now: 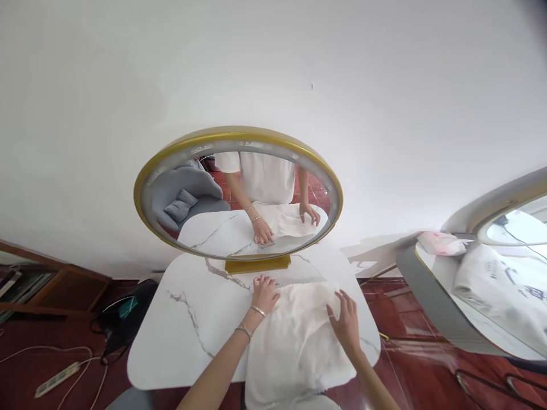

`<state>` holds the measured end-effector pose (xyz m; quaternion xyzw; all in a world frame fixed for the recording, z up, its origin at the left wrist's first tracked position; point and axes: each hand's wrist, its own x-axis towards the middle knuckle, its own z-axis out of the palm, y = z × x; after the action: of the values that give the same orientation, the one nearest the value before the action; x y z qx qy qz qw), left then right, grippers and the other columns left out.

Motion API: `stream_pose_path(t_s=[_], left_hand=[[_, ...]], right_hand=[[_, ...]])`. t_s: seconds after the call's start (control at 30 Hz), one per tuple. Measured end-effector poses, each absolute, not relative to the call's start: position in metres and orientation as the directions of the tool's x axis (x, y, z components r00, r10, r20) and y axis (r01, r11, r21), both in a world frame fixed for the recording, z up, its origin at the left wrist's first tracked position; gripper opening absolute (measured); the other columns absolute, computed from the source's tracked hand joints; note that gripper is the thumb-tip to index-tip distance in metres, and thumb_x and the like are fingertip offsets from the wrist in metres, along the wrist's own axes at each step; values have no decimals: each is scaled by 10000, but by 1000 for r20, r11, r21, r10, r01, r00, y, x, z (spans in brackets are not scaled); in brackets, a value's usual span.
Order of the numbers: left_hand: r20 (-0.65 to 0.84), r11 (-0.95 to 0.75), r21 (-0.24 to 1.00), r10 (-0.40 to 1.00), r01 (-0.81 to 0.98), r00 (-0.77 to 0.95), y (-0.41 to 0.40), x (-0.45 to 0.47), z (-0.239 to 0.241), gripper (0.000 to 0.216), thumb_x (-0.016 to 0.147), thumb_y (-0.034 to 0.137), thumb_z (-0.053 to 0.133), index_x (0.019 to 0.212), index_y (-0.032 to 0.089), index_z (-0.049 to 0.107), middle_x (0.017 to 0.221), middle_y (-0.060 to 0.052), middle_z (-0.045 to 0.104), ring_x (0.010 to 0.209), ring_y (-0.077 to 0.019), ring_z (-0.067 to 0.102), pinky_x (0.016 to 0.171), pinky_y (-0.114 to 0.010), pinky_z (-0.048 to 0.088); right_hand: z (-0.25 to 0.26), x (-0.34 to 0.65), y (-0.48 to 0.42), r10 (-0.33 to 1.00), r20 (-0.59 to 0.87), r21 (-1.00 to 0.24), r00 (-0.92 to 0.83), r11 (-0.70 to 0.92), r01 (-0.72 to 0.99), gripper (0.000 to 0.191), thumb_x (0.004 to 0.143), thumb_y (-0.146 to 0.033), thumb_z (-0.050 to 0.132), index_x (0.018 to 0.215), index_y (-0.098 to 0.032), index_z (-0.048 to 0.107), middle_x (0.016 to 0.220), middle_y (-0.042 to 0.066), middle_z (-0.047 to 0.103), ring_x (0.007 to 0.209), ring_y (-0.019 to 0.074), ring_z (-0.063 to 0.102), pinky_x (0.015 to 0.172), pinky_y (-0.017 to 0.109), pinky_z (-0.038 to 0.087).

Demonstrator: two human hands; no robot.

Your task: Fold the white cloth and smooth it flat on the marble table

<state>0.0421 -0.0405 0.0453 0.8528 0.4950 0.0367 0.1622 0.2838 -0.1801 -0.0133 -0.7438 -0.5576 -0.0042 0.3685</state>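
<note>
A white fluffy towel [299, 341] lies spread on a white marble-patterned table [188, 336], hanging over its near edge. My left hand [264, 293] lies flat on the towel's far left corner, fingers stretched out, with bracelets on the wrist. My right hand [345, 319] rests on the towel's right edge, fingers spread, a ring on one finger. Neither hand holds anything. A round gold-framed mirror [238, 193] stands at the table's back and reflects both hands and the towel.
A white wall is behind the mirror. A black bag [123, 319] and a white power strip [57, 380] with cables lie on the dark red floor at left. A wooden shelf [47, 285] is far left. A second mirror [504, 273] stands at right.
</note>
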Motion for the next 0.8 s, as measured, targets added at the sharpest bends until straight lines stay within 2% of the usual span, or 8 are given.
stream_pose_path(t_s=[0.1,0.2,0.3,0.4,0.5,0.57,0.7,0.8], left_hand=[[-125,-480,310,835,821,535,-34,35,49,107,790,264,627,866,216,685,1074,-71,573,1113,-262,454,1030,-484,277],[-185,-478,310,818,822,545,-35,27,49,123,803,258,603,888,210,678,1146,-79,548,1091,-240,486,968,-405,360],[-246,-445,298,819,844,519,-38,22,52,184,830,242,550,967,190,660,1154,-98,556,985,-208,541,878,-348,419],[-281,-414,276,828,868,484,-40,19,60,174,836,264,539,931,182,659,1037,-102,612,1004,-247,543,884,-375,417],[-300,-386,268,838,883,457,-42,13,67,165,840,300,538,830,187,658,923,-94,643,1064,-291,523,912,-411,398],[-317,-361,280,840,890,440,-44,9,69,153,830,286,543,809,184,655,935,-91,652,1041,-277,544,899,-390,405],[-359,-288,347,838,893,410,-46,3,67,188,841,294,519,861,175,663,991,-84,664,906,-214,615,770,-306,446],[-359,-260,422,832,869,423,-44,1,65,318,891,361,449,785,167,677,903,-88,691,879,-207,627,778,-296,447]], right_hand=[[-3,306,-163,834,171,-686,525,-282,670,502,790,-550,513,1094,-151,544,1115,186,597,1056,327,525,899,494,437],[4,319,-147,861,-114,-739,496,-407,537,403,736,-503,518,971,-180,572,830,92,640,776,243,575,750,393,473],[7,326,-140,860,-227,-738,457,-458,496,357,693,-436,556,944,-182,585,649,9,592,622,180,551,625,303,444],[11,331,-144,865,-339,-728,371,-491,479,304,621,-388,636,841,-180,615,591,-22,571,570,149,533,558,254,399],[17,333,-147,873,-406,-718,271,-488,497,234,549,-343,701,696,-179,621,583,-26,577,580,141,532,561,242,389],[22,333,-144,876,-417,-709,243,-480,517,213,537,-338,712,635,-179,610,631,-8,603,627,155,549,598,251,403],[28,332,-128,879,-369,-684,303,-477,551,230,637,-405,649,604,-183,596,814,68,645,815,214,576,731,294,424],[28,332,-116,861,-364,-659,355,-508,555,209,654,-382,624,583,-193,574,792,76,635,839,225,573,712,287,415]])
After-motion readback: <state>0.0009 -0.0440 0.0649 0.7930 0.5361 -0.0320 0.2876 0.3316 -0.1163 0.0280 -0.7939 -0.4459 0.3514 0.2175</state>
